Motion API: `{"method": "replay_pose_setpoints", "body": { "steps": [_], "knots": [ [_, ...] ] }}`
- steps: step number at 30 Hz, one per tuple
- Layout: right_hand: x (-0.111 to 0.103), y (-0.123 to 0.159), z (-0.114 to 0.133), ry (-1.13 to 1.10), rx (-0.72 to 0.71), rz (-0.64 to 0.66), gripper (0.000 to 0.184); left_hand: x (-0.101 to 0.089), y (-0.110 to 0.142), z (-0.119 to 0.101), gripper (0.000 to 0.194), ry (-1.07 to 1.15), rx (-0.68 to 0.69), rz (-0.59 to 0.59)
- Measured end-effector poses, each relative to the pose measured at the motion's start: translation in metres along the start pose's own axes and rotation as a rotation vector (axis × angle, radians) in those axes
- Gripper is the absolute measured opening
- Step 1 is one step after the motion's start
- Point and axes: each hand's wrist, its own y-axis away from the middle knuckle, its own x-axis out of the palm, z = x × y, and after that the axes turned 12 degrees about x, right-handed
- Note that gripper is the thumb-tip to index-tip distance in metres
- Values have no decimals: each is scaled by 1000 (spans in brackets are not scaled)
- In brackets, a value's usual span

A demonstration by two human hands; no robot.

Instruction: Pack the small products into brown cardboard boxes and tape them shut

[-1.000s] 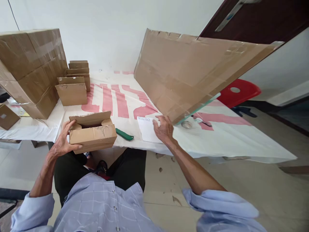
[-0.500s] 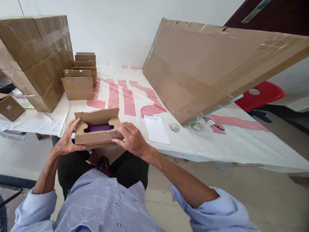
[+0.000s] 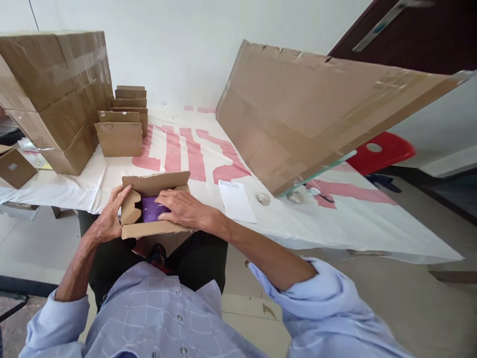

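A small cardboard box (image 3: 158, 230) with its flaps raised is held at the table's front edge. Its left end is gripped by my left hand (image 3: 108, 216), thumb and fingers on either side of the corner. Inside lies a purple item (image 3: 149, 209), only partly visible. My right hand (image 3: 182, 206) reaches into the box from the right, fingers and thumb apart and touching the purple item's top; no grip around it shows. A white sheet of paper (image 3: 237, 201) with writing along its top lies right of the box.
A stack of taped cartons (image 3: 55, 94) and several open small boxes (image 3: 119, 140) stand at the left. A large cardboard sheet (image 3: 305, 114) leans at the right. Two clear rolls (image 3: 263, 199) lie near its base. A red chair (image 3: 385, 151) stands beyond the table (image 3: 335, 226).
My right hand has moved left from the paper to the box, then into it. The box has tipped so its opening and the purple item show. The green knife is no longer visible.
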Motion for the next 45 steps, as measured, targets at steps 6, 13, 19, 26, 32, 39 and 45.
{"method": "replay_pose_setpoints", "body": {
  "steps": [6, 13, 19, 26, 32, 39, 45],
  "knots": [
    [-2, -20, 8, 312, 87, 172, 15, 9, -5, 0, 111, 40, -7, 25],
    [-3, -23, 11, 329, 113, 157, 34, 13, -7, 12, 111, 70, 12, -2],
    [-28, -27, 6, 189, 56, 59, 26, 6, -11, 17, 117, 82, 24, 11],
    [-90, -18, -8, -316, -49, -254, 18, -8, -29, 44, 124, 40, -22, -34],
    [-133, -13, -24, -860, -9, -310, 26, -23, -41, 62, 142, 28, -97, -13],
    [-119, -25, -29, -1165, 54, -89, 48, -66, -64, -3, 129, 8, 163, -169],
    [-87, -42, -22, -1324, 57, -3, 53, -56, -102, -39, 100, 277, 123, -218]
  ]
}}
